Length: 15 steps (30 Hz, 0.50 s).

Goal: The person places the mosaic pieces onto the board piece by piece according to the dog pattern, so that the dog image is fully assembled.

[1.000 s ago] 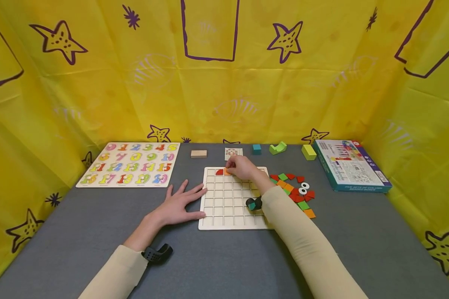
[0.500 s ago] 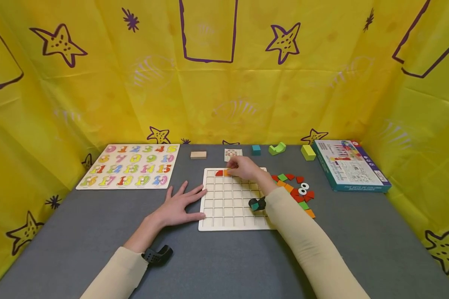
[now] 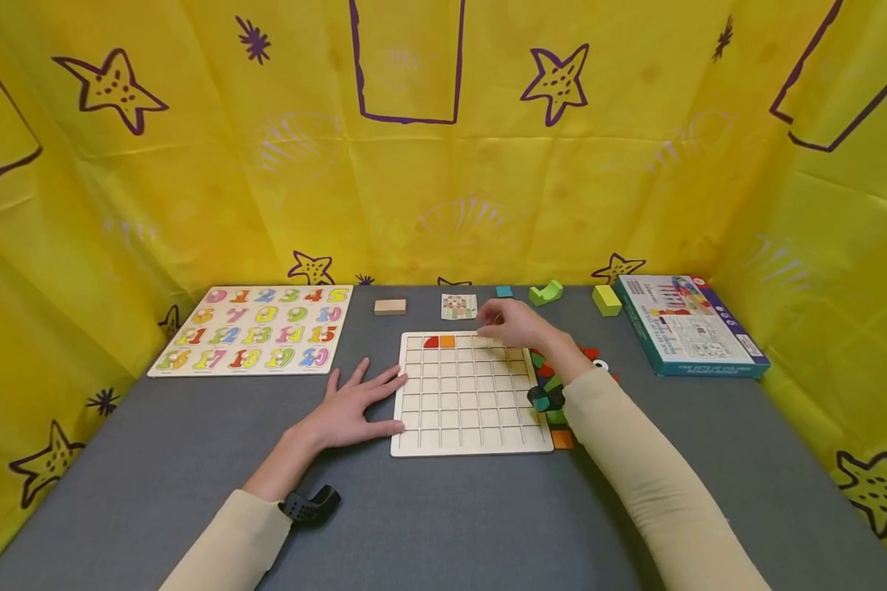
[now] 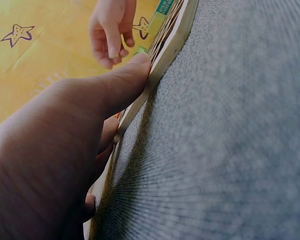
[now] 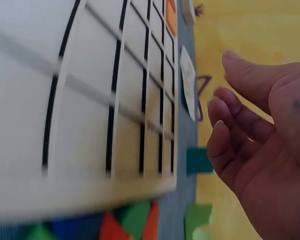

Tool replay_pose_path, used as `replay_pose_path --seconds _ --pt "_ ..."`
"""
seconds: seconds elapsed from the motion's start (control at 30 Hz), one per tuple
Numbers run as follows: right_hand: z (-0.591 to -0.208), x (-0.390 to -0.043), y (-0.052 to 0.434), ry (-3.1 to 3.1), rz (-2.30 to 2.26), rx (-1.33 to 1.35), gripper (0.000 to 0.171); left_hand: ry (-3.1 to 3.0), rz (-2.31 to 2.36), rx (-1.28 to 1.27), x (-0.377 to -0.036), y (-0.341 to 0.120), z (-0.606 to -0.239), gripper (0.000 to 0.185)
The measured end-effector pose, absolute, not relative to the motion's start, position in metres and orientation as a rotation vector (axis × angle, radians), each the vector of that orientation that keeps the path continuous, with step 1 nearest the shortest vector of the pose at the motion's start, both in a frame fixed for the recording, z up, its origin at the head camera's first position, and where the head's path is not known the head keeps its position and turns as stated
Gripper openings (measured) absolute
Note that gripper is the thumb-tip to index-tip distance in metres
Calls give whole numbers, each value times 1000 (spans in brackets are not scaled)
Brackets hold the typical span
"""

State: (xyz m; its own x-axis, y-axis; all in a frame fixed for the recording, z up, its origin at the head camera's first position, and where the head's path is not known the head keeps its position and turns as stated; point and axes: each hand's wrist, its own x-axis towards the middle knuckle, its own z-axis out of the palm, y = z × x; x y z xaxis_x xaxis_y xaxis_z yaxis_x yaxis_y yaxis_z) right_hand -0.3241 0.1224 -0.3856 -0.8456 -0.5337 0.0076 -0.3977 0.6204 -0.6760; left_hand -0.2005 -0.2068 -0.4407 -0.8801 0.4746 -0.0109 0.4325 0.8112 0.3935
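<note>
A pale wooden grid board [image 3: 466, 398] lies on the grey table. In its top row sit a red rounded tile [image 3: 432, 342] and, right beside it, an orange square tile [image 3: 447, 341]. My left hand [image 3: 351, 414] lies flat with fingers spread, thumb and index fingertip touching the board's left edge; the left wrist view shows the thumb [image 4: 127, 80] on the rim. Over the board's top right part hovers my right hand [image 3: 516, 322]. Its fingers [image 5: 225, 107] are loosely bent with nothing between them. A small patterned card [image 3: 459, 307] lies behind the board.
Loose coloured tiles [image 3: 562, 440] lie right of the board, partly hidden by the right forearm. A number puzzle [image 3: 229, 366] is at left, a box [image 3: 691, 328] at right. Along the back stand a wooden block [image 3: 390, 307], teal block [image 3: 504, 291], green curved block [image 3: 546, 293] and yellow block [image 3: 607, 300].
My right hand has let go of the orange tile, left in the top row, and moved right along the board's far edge. The left hand has stayed in place.
</note>
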Motion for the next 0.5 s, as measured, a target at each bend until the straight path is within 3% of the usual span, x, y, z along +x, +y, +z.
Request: replay_pose_path --seconds 0.5 --pt "-376 -314 186 2712 -1015 -712 31 2888 612 742 -201 -208 -440 85"
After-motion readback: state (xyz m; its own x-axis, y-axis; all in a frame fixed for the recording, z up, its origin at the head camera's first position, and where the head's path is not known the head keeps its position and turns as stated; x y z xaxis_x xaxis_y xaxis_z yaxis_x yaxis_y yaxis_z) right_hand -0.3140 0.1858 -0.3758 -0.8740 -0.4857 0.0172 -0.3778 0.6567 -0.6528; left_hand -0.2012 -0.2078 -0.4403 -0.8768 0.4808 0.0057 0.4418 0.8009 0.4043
